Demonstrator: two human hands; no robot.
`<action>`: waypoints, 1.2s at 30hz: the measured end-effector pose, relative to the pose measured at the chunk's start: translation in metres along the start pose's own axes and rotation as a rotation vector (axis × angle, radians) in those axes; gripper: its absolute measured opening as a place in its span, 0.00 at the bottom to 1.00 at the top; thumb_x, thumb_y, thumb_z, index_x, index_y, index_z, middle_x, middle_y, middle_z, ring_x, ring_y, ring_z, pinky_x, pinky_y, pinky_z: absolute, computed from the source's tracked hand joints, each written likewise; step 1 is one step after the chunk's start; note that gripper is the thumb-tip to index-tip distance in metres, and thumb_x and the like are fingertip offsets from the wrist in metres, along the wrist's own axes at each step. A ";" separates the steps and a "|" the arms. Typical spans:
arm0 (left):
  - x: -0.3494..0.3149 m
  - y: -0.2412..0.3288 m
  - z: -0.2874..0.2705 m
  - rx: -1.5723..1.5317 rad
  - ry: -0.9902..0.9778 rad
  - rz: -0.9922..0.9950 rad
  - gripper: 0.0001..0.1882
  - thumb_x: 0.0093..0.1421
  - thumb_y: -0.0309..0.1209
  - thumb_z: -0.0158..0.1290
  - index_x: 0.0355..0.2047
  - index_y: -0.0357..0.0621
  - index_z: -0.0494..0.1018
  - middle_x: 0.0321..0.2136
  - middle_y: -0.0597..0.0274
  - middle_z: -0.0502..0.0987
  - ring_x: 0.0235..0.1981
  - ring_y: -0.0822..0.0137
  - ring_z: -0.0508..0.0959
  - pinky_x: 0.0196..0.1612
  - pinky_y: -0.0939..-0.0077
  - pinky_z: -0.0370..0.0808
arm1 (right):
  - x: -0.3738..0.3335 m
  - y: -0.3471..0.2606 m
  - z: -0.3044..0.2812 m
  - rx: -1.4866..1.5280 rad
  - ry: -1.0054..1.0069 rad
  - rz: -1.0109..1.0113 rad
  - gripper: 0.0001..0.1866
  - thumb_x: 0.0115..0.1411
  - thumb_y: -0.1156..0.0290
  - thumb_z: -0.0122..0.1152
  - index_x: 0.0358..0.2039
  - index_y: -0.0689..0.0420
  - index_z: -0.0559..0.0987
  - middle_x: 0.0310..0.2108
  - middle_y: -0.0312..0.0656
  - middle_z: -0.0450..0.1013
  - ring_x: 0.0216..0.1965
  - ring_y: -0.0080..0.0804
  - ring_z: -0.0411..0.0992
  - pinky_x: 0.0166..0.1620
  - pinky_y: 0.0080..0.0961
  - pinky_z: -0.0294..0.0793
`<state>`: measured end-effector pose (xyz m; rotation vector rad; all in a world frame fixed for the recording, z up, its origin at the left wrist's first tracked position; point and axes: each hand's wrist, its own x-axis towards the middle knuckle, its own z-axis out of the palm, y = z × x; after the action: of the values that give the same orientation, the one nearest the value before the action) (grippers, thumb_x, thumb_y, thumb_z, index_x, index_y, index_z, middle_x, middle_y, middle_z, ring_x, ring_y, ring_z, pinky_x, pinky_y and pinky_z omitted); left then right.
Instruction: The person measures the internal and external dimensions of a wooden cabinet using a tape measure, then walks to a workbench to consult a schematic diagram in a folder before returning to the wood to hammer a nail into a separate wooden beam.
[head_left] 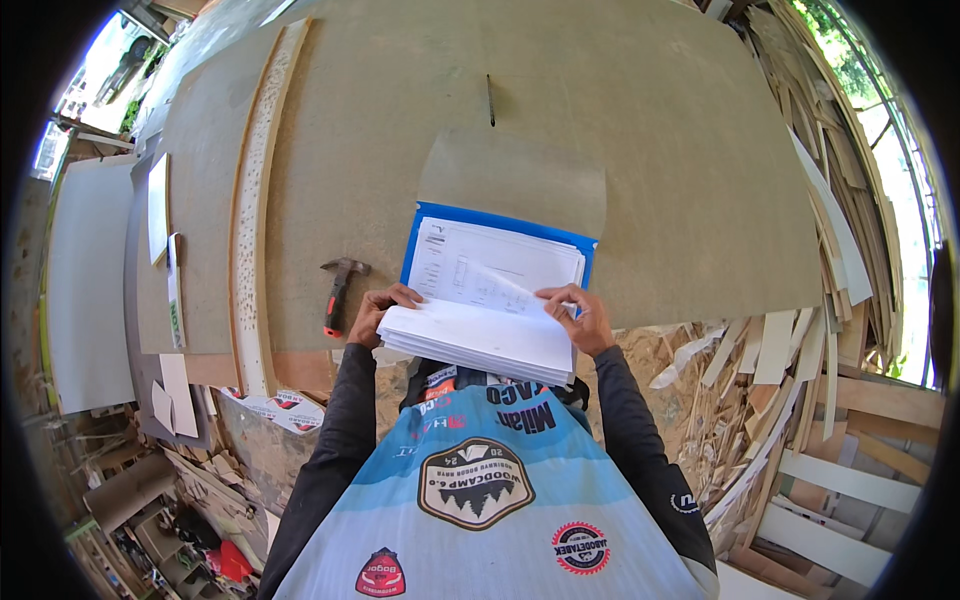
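A stack of white paper sheets (500,245) with printed line drawings lies in a blue folder (508,214) at the near edge of the board table. Its clear cover (515,170) is flipped away toward the far side. Several sheets are folded back toward me. My left hand (384,312) grips the left edge of these turned sheets (475,335). With thumb and fingers closed, my right hand (582,314) pinches the right part of a sheet that is lifted at a slant. A claw hammer (342,295) with a black and red handle rests left of my left hand.
A long wooden strip (262,200) lies along the table's left side. Beyond the folder is a thin dark pencil or pen (491,101). Offcuts and board strips (835,180) are piled at the right. Scrap wood (740,370) covers the floor below the table's near edge.
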<state>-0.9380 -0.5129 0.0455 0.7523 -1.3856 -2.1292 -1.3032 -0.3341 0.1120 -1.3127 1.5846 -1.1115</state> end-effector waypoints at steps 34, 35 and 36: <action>-0.001 -0.001 0.005 -0.043 0.011 -0.041 0.06 0.49 0.25 0.62 0.30 0.38 0.83 0.42 0.50 0.82 0.41 0.62 0.82 0.47 0.69 0.79 | 0.042 0.047 0.002 -0.713 0.259 -0.051 0.30 0.45 0.63 0.77 0.49 0.56 0.78 0.49 0.40 0.69 0.55 0.43 0.65 0.56 0.42 0.64; -0.001 -0.001 0.004 -0.035 0.012 -0.040 0.07 0.49 0.25 0.62 0.30 0.38 0.83 0.41 0.50 0.82 0.41 0.62 0.82 0.47 0.69 0.79 | 0.042 0.047 0.002 -0.714 0.252 -0.031 0.30 0.44 0.63 0.77 0.49 0.56 0.78 0.49 0.40 0.69 0.54 0.43 0.65 0.55 0.41 0.64; -0.002 -0.002 0.004 -0.027 0.012 -0.039 0.07 0.49 0.25 0.62 0.30 0.38 0.83 0.41 0.50 0.82 0.41 0.62 0.82 0.47 0.69 0.79 | 0.042 0.047 0.002 -0.715 0.244 -0.012 0.30 0.44 0.63 0.78 0.49 0.56 0.78 0.48 0.39 0.69 0.54 0.43 0.65 0.55 0.41 0.64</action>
<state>-0.9398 -0.5085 0.0456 0.7862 -1.3430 -2.1652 -1.3220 -0.3720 0.0649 -1.6732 2.2855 -0.7447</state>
